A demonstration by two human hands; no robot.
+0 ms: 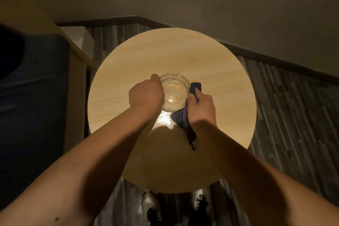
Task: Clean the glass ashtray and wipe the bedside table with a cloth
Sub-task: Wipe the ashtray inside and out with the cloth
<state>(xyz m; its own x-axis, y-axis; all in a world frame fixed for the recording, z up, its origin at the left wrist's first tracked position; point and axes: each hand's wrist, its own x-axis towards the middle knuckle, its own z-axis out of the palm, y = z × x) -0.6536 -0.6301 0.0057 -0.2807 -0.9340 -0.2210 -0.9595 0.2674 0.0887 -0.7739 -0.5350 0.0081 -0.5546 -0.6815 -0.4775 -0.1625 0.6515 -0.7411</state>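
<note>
The clear round glass ashtray (173, 92) is set near the centre of the round pale wooden bedside table (211, 57). It is gripped at its nine o'clock rim by the left hand (145, 94), fingers closed, seemingly to steady it. A dark blue cloth (185, 113) is bunched in the closed right hand (200, 107) and pressed against the three o'clock wall, evidently for wiping.

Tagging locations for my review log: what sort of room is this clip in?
Probably a hotel or guest bedroom: a small round wooden table with a glass ashtray, striped carpet with dark skirting, and what looks like a dark upholstered bed or sofa alongside.
</note>
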